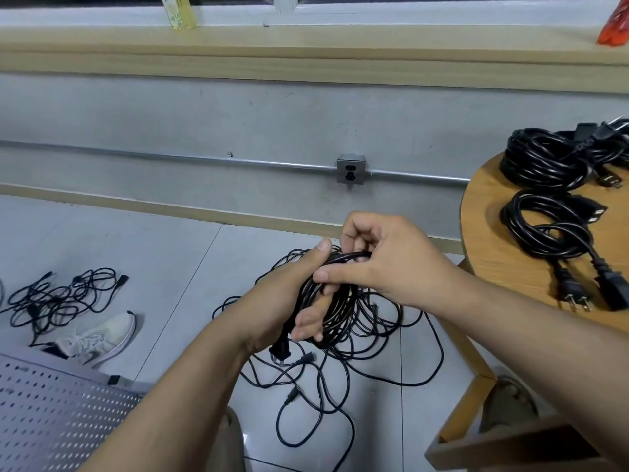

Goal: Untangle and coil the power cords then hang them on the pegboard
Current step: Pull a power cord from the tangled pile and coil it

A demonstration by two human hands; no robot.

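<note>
Head view: left hand (292, 294) grips a black coil of cord (335, 301) above the tangled cords (357, 362) on the floor; right hand (381, 257) pinches a strand at the coil's top. Two coiled cords (551, 199) lie on the round table (493, 233); pegboard (58, 413) lower left.

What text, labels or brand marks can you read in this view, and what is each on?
No words or numbers are legible.
Yellow bottle on the window sill: label too blurred to read.
Orange packet: print too blurred.
White shoe: dark curved logo mark, no letters.
Cord plugs on the table: markings too small.
</note>
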